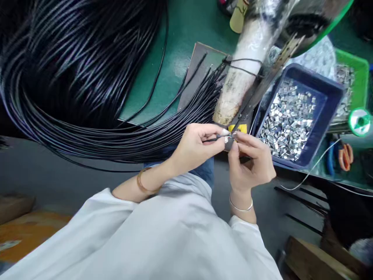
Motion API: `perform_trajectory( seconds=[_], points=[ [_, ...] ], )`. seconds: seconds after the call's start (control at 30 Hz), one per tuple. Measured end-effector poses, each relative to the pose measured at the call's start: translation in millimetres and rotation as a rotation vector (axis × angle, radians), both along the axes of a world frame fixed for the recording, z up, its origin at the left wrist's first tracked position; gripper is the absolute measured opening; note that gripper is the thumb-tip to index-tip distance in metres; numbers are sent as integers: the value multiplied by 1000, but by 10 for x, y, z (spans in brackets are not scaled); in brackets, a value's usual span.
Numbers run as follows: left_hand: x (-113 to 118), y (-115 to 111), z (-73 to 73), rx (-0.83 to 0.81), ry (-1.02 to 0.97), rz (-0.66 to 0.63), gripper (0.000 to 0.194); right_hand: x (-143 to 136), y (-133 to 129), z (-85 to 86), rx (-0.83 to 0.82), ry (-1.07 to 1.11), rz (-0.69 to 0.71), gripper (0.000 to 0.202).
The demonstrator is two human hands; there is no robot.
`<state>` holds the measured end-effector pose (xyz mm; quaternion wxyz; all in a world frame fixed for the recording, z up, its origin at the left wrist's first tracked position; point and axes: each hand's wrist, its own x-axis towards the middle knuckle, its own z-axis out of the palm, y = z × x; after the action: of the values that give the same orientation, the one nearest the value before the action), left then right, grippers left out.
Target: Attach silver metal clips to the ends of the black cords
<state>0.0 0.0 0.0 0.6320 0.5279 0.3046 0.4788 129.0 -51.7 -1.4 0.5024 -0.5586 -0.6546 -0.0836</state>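
My left hand (pixel 201 146) pinches a thin black cable (pixel 214 139) close to its end. The fingertips of my right hand (pixel 250 157) are pressed together at that same cable end, around something small that I cannot make out. Both hands meet at the bench edge, just in front of a yellow patch (pixel 241 128). Behind my left hand lies a thick bundle of black cables (pixel 125 142), running from a big heap (pixel 84 58) at the left. Several cable ends reach a white, wrapped cylinder (pixel 237 87) with black cord around it.
To the right stands a dark blue bin (pixel 329 93) with many small metal clips (pixel 287 124). Beyond it are a green tray (pixel 359 74), a green-and-white spool (pixel 359 121) and orange-handled scissors or pliers (pixel 345 156). A white wire (pixel 311 167) hangs over the green bench's (pixel 180 31) edge.
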Motion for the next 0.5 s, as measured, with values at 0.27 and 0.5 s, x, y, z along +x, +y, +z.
perform_trajectory(
  seconds=[0.27, 0.5],
  points=[
    [-54, 3, 61, -62, 134, -65, 12, 18, -29, -47, 41, -78, -15, 18],
    [-91, -49, 108, -84, 206, -88, 10, 125, -138, 53, 14, 195, 2, 19]
  ],
)
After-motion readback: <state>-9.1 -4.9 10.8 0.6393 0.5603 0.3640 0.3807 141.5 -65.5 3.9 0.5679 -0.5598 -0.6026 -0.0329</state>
